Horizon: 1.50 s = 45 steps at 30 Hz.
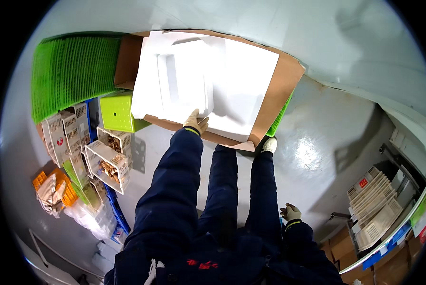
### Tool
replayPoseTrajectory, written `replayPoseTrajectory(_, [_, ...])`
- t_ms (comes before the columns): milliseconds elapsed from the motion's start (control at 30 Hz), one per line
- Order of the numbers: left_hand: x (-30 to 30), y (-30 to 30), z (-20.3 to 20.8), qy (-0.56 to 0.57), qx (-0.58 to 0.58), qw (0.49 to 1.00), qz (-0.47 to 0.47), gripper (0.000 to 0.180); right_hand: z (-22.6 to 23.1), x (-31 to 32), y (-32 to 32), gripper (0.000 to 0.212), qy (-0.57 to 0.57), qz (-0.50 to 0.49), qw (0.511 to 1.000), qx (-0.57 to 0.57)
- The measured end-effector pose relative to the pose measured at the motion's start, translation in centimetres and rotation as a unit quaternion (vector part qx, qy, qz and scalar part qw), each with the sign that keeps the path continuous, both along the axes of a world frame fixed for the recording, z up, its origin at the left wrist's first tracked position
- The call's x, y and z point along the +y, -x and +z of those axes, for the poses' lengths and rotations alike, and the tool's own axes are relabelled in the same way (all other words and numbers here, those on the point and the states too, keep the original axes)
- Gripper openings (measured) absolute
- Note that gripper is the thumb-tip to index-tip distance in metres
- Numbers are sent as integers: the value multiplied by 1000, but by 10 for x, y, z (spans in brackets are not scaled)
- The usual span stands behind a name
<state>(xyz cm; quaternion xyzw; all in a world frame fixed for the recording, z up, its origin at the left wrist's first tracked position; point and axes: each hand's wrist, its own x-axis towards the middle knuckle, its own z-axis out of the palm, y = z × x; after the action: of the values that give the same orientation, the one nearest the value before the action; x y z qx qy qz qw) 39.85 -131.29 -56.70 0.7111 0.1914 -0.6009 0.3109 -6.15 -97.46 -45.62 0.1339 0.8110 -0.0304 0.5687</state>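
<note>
My left hand (195, 122), in a pale glove, reaches forward to the near end of a white rectangular tray (207, 90). Its fingers close over the tray's near edge, and their undersides are hidden. The tray lies in a large brown cardboard box (282, 85) lined with a white sheet (246, 71); whether other trays lie beneath it I cannot tell. My right hand (291, 212), gloved too, hangs low by my right leg with its fingers apart and nothing visible in them.
Bright green plastic crates (75, 71) stand stacked left of the box, near a lime-green stool (118, 113). White crates (108, 164) with brown contents sit at left. More white baskets (374, 204) lie on a rack at right. A pale wall (327, 42) runs behind the box.
</note>
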Motion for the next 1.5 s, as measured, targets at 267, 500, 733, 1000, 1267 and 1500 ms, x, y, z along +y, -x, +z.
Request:
replayPoseTrajectory(267, [69,-125,46,31,-31,993,-109,41,18,-30,-55,29,76,14,997,-11])
replayPoseTrajectory(500, [-51,-140,79,86,-194,933,-290,40,6,-14,-70,29,67,-13,997,-20])
replayPoseTrajectory(733, [-31,-92,109,142,-413,721,-538,38,0,7,-66,27,96,-75,993,5])
replayPoseTrajectory(1000, [-83,12,209,392,-645,274,-596,62,16,0,-67,26,87,-99,991,22])
replayPoseTrajectory(1267, [-45,-6,125,15,-450,650,-613,46,16,18,-77,29,132,-148,978,62])
replayPoseTrajectory(1500, [-9,61,81,-137,18,861,-489,73,24,78,-143,30,199,-307,916,166])
